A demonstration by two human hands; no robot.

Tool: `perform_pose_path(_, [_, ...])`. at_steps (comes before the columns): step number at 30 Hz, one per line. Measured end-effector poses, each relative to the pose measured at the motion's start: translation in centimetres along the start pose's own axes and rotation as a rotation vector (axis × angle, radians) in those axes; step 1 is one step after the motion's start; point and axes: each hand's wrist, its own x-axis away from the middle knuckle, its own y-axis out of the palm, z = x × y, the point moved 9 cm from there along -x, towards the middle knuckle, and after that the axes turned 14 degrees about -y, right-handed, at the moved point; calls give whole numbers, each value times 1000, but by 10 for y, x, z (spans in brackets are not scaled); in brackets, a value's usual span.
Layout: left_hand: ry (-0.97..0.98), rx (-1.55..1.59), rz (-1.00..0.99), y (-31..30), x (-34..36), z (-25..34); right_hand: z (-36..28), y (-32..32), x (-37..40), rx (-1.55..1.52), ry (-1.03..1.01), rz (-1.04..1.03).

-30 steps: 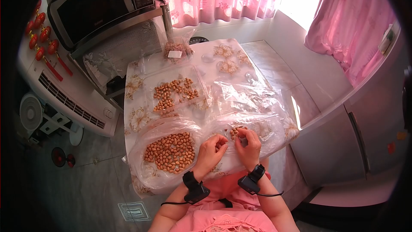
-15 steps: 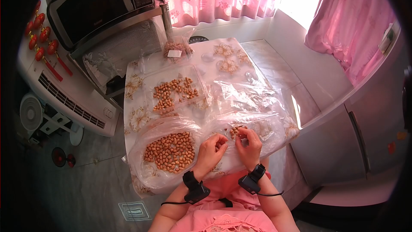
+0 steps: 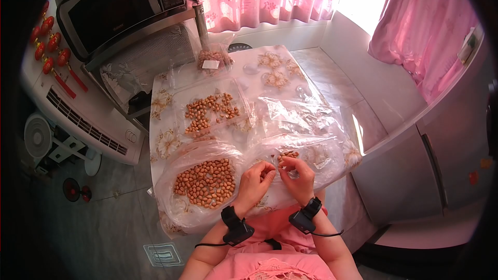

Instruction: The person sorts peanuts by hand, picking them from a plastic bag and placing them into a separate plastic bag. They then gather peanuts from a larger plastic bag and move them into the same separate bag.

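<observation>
My left hand point(image 3: 255, 184) is closed, its thumb and fingertips pinched together; whatever they hold is too small to make out. Close beside it on the right, my right hand point(image 3: 298, 179) is curled in a pinch, its fingertips almost touching those of the left. A few shelled peanuts point(image 3: 288, 154) lie just beyond the right fingers, on a clear plastic bag point(image 3: 321, 161). Left of my left hand, an opened plastic bag point(image 3: 171, 205) holds many brown-skinned peanuts point(image 3: 205, 182).
Farther back, a clear plastic tray point(image 3: 181, 116) contains more peanuts point(image 3: 199, 116). A labelled bag of reddish nuts point(image 3: 217, 56) stands at the table's far edge. Crumpled clear plastic point(image 3: 301, 116) covers the right side of the flowered tablecloth point(image 3: 168, 145). A microwave point(image 3: 114, 13) is at back left.
My right hand has shifted slightly left, bringing its fingertips nearer to the left hand. The left hand has hardly moved, and the bags and tray are unchanged.
</observation>
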Motion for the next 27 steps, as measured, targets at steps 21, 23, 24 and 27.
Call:
perform_pose_path(21, [107, -47, 46, -4, 2, 10, -8, 3, -4, 16, -90, -80])
perform_pose_path(23, [94, -48, 43, -3, 2, 9, -6, 4, -4, 12, -85, -82])
perform_pose_path(24, [92, -44, 44, -3, 1, 9, -6, 4, -4, 12, -85, -82])
perform_pose_path(27, [81, -34, 41, -4, 1, 8, -7, 4, -4, 4, -77, -79])
